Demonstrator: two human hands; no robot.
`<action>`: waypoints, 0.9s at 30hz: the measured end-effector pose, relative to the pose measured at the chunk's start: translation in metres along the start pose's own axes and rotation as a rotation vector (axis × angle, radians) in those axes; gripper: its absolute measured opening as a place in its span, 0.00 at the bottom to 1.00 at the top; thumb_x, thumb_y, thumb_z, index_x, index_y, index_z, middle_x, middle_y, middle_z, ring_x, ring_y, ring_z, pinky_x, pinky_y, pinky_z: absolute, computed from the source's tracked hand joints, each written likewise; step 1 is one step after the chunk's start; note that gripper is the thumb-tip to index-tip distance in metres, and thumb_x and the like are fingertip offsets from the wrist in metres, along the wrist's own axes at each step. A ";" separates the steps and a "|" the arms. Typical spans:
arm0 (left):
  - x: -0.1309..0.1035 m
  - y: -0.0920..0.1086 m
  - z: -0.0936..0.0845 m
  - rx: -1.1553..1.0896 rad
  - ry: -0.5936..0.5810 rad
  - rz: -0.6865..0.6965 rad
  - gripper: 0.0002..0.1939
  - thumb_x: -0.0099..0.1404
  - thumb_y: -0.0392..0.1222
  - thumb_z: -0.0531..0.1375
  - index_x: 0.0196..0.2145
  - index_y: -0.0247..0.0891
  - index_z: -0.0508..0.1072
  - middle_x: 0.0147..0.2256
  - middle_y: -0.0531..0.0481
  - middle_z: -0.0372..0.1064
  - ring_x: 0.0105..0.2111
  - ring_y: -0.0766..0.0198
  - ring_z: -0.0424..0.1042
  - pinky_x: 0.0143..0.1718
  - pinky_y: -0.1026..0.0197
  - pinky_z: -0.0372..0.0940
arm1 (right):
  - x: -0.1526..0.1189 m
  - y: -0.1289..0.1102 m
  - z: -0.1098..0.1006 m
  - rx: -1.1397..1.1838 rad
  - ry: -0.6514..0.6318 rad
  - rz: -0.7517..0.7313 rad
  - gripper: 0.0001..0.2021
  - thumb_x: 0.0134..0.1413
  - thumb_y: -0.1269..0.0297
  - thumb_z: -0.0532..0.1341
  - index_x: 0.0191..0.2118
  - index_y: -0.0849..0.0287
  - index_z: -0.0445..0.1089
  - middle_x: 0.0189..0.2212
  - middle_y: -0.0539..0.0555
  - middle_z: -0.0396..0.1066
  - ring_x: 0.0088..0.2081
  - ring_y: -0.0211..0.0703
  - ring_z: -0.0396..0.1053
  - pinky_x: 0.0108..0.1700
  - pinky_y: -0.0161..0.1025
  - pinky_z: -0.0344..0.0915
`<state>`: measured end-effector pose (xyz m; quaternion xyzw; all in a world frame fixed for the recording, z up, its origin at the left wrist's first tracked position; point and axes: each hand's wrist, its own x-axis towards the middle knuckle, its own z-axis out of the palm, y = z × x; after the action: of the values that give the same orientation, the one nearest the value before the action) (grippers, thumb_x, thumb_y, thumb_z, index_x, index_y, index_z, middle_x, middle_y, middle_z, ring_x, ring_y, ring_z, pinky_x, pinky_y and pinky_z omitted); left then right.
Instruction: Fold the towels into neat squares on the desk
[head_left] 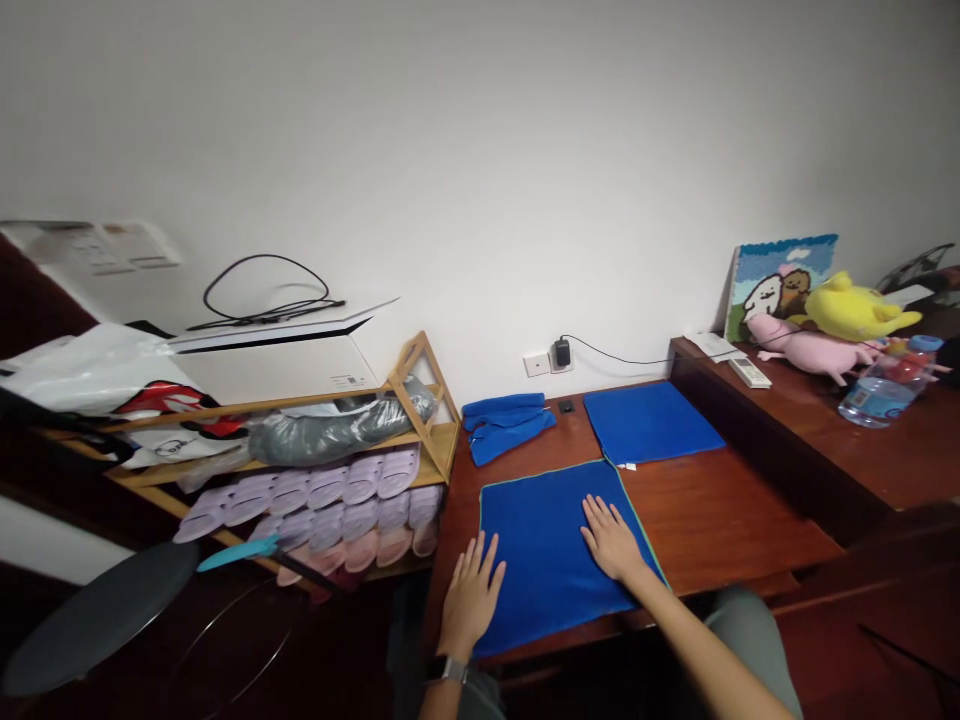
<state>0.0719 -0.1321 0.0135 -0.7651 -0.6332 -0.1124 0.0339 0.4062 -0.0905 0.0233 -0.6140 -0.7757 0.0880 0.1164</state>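
Note:
A blue cloth (pixel 544 560) with a pale green edge lies spread flat on the brown wooden table (pixel 720 520), close to its front edge. My left hand (pixel 471 595) rests on the cloth's left side, fingers stretched out. On the right part of the same cloth lies my right hand (pixel 611 540), flat with its fingers extended. Neither hand grips anything. Behind, to the right, another blue cloth (pixel 652 422) is laid out flat. A crumpled or loosely folded blue cloth (pixel 510 425) sits at the back left of the table.
Left of the table stands a wooden rack (pixel 427 400) with rows of slippers (pixel 330 485) and a white box (pixel 277 365) on top. A raised ledge on the right holds a remote control (pixel 750 373), plush toys (pixel 855 308) and a plastic bottle (pixel 885 390). A charger (pixel 562 351) is plugged into the wall.

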 end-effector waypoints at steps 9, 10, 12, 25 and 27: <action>-0.033 -0.012 -0.016 -0.040 -0.021 0.203 0.27 0.80 0.46 0.45 0.73 0.54 0.52 0.72 0.54 0.55 0.71 0.58 0.57 0.69 0.46 0.59 | -0.034 0.018 0.032 -0.049 0.100 0.156 0.37 0.72 0.45 0.40 0.75 0.68 0.51 0.75 0.63 0.46 0.75 0.55 0.44 0.75 0.54 0.42; -0.036 -0.012 -0.018 -0.048 -0.032 0.191 0.27 0.80 0.46 0.45 0.73 0.54 0.54 0.71 0.54 0.57 0.70 0.58 0.59 0.69 0.46 0.60 | -0.026 0.021 0.028 -0.052 0.091 0.112 0.37 0.72 0.45 0.40 0.75 0.67 0.50 0.75 0.62 0.46 0.75 0.54 0.44 0.75 0.54 0.42; -0.043 -0.009 -0.023 -0.053 -0.020 0.129 0.25 0.79 0.47 0.46 0.71 0.54 0.60 0.70 0.54 0.60 0.68 0.58 0.62 0.68 0.46 0.61 | -0.001 0.027 0.011 -0.047 0.046 -0.002 0.37 0.72 0.45 0.41 0.75 0.65 0.50 0.75 0.61 0.47 0.76 0.51 0.43 0.75 0.51 0.42; 0.027 0.016 -0.035 -0.043 0.130 0.099 0.23 0.77 0.45 0.47 0.60 0.46 0.75 0.62 0.46 0.73 0.62 0.52 0.70 0.64 0.46 0.64 | 0.004 -0.030 0.030 0.018 0.113 0.360 0.39 0.72 0.47 0.37 0.75 0.73 0.47 0.75 0.66 0.43 0.76 0.58 0.40 0.75 0.56 0.38; 0.051 0.002 -0.029 0.002 0.050 0.095 0.25 0.77 0.47 0.48 0.66 0.44 0.70 0.67 0.45 0.65 0.67 0.51 0.64 0.67 0.43 0.61 | -0.006 -0.034 0.041 0.025 0.092 0.376 0.40 0.71 0.45 0.38 0.75 0.74 0.45 0.75 0.67 0.41 0.76 0.58 0.38 0.75 0.56 0.36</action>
<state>0.0790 -0.0891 0.0527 -0.7911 -0.5953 -0.1292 0.0556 0.3636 -0.1040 -0.0071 -0.7500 -0.6400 0.0898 0.1409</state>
